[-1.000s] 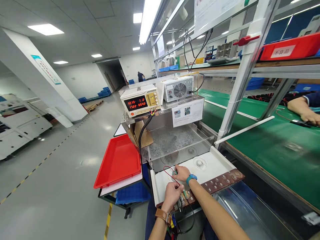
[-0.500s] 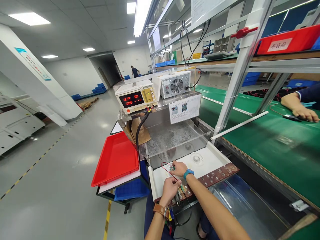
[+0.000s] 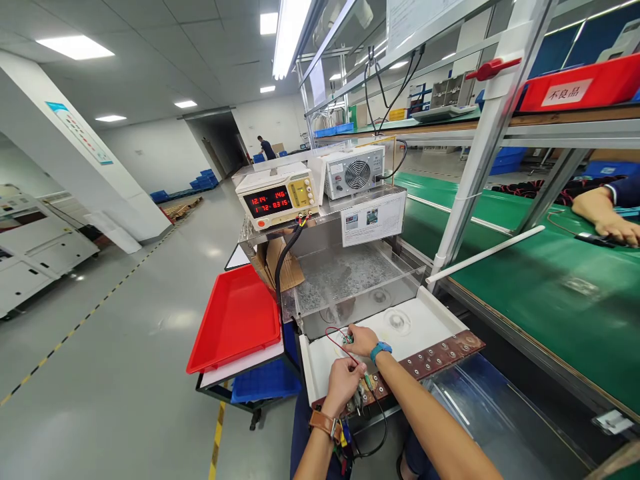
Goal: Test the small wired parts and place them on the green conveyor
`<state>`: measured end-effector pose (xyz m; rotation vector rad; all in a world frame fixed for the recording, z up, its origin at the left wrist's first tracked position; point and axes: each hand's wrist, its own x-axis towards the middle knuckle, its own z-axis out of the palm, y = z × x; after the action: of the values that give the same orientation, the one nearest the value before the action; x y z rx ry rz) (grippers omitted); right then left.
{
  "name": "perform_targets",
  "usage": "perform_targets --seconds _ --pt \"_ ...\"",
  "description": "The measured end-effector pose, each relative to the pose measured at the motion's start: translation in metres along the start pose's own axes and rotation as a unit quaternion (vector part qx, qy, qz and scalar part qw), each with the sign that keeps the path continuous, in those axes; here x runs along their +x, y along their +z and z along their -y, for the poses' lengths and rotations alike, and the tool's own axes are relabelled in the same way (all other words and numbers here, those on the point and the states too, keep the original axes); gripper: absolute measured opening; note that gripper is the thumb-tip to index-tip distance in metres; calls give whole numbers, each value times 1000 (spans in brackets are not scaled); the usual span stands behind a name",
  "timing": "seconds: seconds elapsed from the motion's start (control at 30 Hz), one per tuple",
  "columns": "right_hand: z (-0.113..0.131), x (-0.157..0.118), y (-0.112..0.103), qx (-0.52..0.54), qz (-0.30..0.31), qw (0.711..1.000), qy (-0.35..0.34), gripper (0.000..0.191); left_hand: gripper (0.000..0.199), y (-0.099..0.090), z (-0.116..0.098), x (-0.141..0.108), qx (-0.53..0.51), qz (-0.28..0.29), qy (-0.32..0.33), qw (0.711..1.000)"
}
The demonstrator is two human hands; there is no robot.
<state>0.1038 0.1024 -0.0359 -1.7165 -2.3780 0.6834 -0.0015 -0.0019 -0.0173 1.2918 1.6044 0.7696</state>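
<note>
White tray (image 3: 425, 313) below | green part (image 3: 347, 339), likely a circuit board, over tray's left half, pinched at fingertips of right hand (image 3: 363, 341) | left hand (image 3: 345, 381) pinches red wire (image 3: 342, 349)

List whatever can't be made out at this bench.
All in the head view:
- Green part: partly covered by the right hand's fingers, too small to identify.
- Red wire: the stretch at the left hand, covered by its fingertips.
- Posted sheet: print too small.
- Co-worker's sleeve: cut off by the right edge.
</note>
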Motion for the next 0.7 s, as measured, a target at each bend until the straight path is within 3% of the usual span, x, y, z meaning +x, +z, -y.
perform_targets --seconds 0.1,0.7 --pt "-1 1 2 2 0 1000 0 43 30 0 1 0 10 -6 43 999" --pt "-6 4 6 6 -3 1000 -8 44 28 0 2 1 24 4 42 999"
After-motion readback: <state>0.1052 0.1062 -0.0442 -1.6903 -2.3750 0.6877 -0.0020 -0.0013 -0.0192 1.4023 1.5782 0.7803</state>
